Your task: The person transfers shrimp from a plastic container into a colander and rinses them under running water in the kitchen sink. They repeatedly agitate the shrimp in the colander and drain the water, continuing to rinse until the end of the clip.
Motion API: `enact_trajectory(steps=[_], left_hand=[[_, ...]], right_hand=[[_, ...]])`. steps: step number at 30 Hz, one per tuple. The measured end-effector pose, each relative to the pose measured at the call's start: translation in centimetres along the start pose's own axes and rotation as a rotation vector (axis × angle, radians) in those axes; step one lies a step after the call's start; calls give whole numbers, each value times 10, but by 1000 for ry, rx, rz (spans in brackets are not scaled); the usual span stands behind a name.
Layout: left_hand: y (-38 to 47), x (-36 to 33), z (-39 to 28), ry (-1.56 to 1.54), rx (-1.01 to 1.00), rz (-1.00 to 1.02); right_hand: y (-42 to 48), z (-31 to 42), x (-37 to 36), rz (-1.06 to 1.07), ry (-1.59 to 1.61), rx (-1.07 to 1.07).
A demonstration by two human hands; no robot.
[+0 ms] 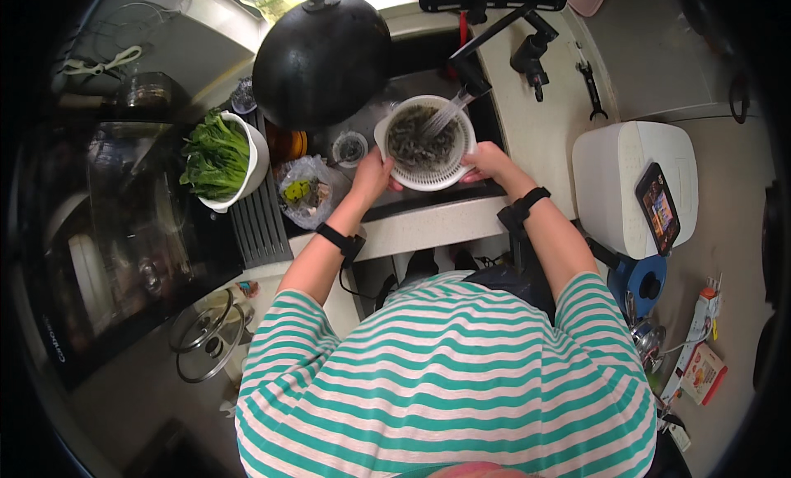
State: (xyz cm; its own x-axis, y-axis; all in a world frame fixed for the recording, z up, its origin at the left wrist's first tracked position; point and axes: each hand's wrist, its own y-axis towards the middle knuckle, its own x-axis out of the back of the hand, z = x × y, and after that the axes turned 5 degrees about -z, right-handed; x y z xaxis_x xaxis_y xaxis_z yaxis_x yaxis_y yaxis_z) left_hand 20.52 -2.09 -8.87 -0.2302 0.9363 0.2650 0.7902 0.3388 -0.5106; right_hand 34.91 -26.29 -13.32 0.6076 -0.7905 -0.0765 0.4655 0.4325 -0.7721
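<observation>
Over the kitchen sink (395, 207) I hold a white plastic colander (432, 182) by both sides. My left hand (372, 174) grips its left rim, and my right hand (489, 163) grips the right. Inside lie dark, grey-green wet shreds (413, 138) that look like seaweed, though I cannot tell for sure. Water streams onto them from a black faucet (473, 82) with a spray end. Left of the colander sits a small clear cup (350, 149) with dark bits in it. A clear plastic bag (306, 215) of scraps rests beside my left forearm.
A black wok (321, 61) stands behind the sink's left part. Leafy greens (216, 156) fill a white basket (256, 163) on the ridged drainboard (259, 231). To the right are a wrench (592, 91), a white appliance (609, 187) and a phone (658, 209) lying on it.
</observation>
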Motion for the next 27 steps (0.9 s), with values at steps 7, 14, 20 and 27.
enact_trajectory(steps=[7, 14, 20, 27], left_hand=[[14, 3, 15, -74, 47, -8], [2, 7, 6, -204, 117, 75], [-2, -5, 1, -466, 213, 201], [5, -16, 3, -466, 226, 182]], right_hand=[[-7, 7, -3, -78, -21, 103], [-31, 18, -4, -151, -48, 110], [-44, 21, -17, -115, 46, 166], [-62, 43, -23, -736, -790, 678]])
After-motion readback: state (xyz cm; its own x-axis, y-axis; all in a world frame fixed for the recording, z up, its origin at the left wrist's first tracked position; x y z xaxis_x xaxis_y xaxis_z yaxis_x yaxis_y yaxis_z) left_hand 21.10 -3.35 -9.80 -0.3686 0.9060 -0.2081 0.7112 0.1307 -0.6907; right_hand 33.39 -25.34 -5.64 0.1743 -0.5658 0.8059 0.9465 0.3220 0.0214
